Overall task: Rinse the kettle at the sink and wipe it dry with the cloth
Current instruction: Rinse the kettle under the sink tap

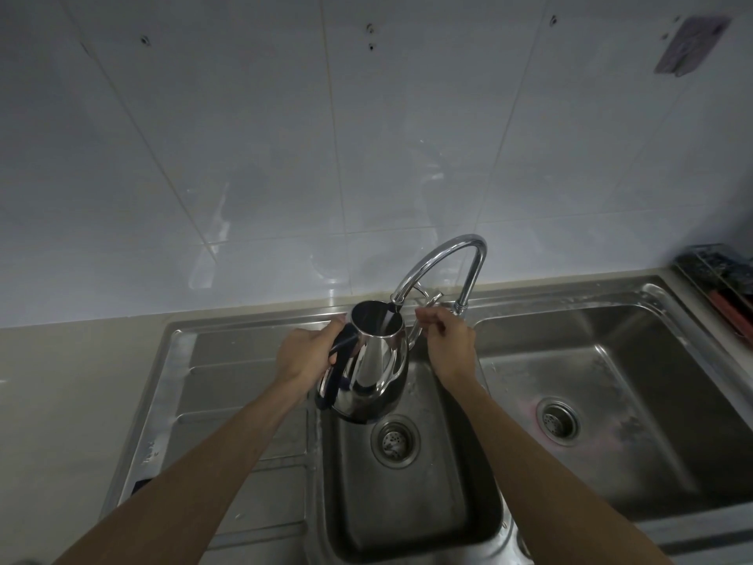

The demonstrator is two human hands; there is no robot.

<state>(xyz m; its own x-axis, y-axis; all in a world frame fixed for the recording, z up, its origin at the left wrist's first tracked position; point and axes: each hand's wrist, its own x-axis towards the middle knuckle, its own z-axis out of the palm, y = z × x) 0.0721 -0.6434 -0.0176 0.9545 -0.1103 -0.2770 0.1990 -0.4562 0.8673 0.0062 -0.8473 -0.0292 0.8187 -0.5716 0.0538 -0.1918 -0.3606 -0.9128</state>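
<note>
The stainless steel kettle [368,371] is being held up over the small middle basin of the sink [411,519], its open mouth brought right under the outlet of the curved chrome faucet [442,263]. The left hand [307,354] is wrapped closed around the dark handle on the kettle's left side, so the weight is being carried entirely from that side. The kettle's long axis is being kept close to upright, leaning a little, mouth towards the spout. Over on the other side, the right hand [446,334] is being pinched shut on the faucet lever [428,301], just beside the kettle's rim and nearer the faucet than the left. No stream can be made out at the outlet; whether water is running cannot be told. The coming move is judged to turn on that alignment: mouth beneath outlet, drain [394,442] directly below. No cloth is being shown anywhere, so drying is judged not yet begun.
</note>
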